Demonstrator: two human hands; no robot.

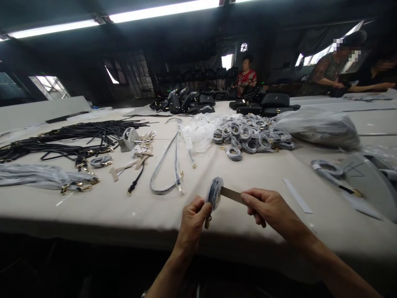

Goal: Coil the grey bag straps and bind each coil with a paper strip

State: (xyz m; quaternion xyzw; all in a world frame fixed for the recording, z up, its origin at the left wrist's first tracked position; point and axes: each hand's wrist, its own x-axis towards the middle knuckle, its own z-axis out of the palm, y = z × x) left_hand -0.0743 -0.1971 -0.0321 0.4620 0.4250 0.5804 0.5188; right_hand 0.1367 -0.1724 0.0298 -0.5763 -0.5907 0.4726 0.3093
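Held above the near edge of the tabletop (133,215): a coiled, plastic-wrapped strap (214,193), pinched between thumb and fingers of the left hand (192,221); a flat metal strip (231,195), touching that strap, pinched by the curled fingers of the right hand (269,207).

Long fluorescent ceiling tubes (164,11) glare white, and bright windows (49,87) burn out along the far walls. The pale tabletop (235,174) is softly lit with faint shadows, while the ceiling (198,41) and the space below the near edge sink toward black. The left hand (192,221) and right hand (269,207) look sharp; wide-angle distortion bows the frame's edges.
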